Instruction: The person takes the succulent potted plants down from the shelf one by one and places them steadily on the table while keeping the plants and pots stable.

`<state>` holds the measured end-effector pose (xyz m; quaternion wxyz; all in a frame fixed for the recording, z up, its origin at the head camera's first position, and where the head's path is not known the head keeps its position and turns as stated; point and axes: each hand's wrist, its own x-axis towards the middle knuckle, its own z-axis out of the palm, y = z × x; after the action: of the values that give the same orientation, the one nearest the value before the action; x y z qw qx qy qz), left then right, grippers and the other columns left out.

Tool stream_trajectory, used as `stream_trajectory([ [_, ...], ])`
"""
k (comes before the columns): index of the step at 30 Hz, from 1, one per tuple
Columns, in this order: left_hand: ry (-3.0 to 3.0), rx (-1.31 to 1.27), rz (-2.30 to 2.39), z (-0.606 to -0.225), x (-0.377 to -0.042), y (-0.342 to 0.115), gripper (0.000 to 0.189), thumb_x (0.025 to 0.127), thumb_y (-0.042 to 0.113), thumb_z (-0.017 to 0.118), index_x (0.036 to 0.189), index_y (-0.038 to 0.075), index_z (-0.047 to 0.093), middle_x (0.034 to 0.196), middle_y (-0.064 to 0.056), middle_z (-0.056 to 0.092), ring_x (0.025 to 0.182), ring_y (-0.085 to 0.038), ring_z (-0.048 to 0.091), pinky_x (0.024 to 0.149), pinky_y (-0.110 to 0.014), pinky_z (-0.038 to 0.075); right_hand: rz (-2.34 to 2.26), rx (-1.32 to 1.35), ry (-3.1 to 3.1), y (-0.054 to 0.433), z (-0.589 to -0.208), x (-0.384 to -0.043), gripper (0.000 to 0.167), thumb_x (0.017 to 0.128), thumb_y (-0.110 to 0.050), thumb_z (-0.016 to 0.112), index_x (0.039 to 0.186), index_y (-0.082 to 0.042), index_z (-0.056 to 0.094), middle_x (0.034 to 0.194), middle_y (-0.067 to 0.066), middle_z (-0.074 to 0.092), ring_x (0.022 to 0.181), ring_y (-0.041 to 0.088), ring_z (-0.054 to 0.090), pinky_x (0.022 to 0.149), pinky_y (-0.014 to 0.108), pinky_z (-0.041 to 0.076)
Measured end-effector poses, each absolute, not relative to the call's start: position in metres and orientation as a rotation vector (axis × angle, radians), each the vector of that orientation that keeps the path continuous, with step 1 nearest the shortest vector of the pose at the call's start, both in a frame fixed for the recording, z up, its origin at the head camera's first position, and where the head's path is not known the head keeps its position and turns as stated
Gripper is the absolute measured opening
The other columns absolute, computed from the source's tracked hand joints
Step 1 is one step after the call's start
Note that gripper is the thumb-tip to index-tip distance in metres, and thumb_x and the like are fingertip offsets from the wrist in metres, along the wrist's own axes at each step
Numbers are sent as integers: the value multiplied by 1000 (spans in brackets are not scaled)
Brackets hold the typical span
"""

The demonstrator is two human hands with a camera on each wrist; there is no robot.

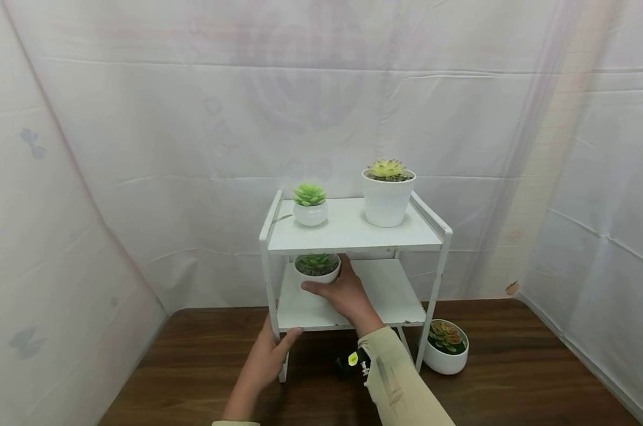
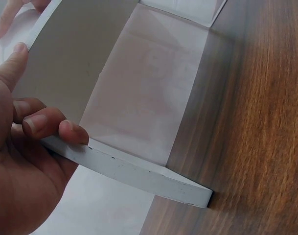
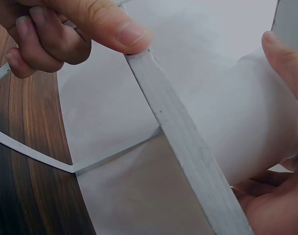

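Observation:
A two-tier white shelf (image 1: 348, 239) stands on the wooden table. My right hand (image 1: 348, 293) reaches in over its lower tier and grips a white-potted green succulent (image 1: 317, 267) at the left side. In the right wrist view, that pot's smooth wall (image 3: 256, 112) lies between the thumb and the fingers; whether its base touches the tier is hidden. At the front left corner, my left hand (image 1: 270, 355) holds the frame, its thumb on the lower tier's edge. The left wrist view shows fingers (image 2: 41, 122) curled round the white leg (image 2: 139, 169).
On the upper tier sit a small bright-green succulent (image 1: 310, 207) at left and a taller pot with a yellow-green succulent (image 1: 387, 198) at right. A reddish succulent in a white pot (image 1: 446, 349) stands on the table (image 1: 491, 367) beside the right leg. White sheeting (image 1: 193, 148) hangs behind.

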<state>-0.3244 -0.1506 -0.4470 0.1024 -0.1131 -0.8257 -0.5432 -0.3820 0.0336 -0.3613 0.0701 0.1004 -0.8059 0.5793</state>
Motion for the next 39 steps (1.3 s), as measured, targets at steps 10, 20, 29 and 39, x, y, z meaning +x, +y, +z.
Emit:
stream_trajectory([
  [10, -2427, -347, -1615, -448, -326, -151, 81, 93, 50, 58, 154, 18, 16, 152, -12, 37, 138, -32, 39, 107, -57, 37, 1711, 290, -2441, 31, -363, -383, 113, 67, -49, 86, 153, -15, 20, 149, 11, 41, 135, 29, 43, 107, 52, 40],
  [20, -2428, -343, -1612, -447, -324, -150, 81, 93, 49, 59, 154, 16, 17, 151, -14, 39, 137, -33, 41, 107, -57, 38, 1688, 281, -2450, 30, -362, -383, 110, 69, -48, 85, 153, -13, 22, 147, 12, 43, 134, 29, 45, 106, 51, 41],
  [29, -2436, -334, -1614, -446, -324, -150, 80, 93, 50, 58, 153, 17, 18, 152, -14, 38, 137, -33, 40, 107, -57, 38, 1665, 281, -2461, 33, -362, -382, 110, 69, -49, 85, 153, -14, 23, 148, 12, 43, 135, 29, 45, 107, 52, 40],
  [39, -2441, -334, -1605, -447, -325, -151, 78, 93, 50, 58, 152, 17, 20, 150, -12, 40, 137, -31, 40, 107, -55, 38, 1652, 372, -2447, 38, -362, -378, 107, 69, -46, 85, 152, -17, 25, 147, 10, 43, 134, 29, 45, 107, 52, 40],
])
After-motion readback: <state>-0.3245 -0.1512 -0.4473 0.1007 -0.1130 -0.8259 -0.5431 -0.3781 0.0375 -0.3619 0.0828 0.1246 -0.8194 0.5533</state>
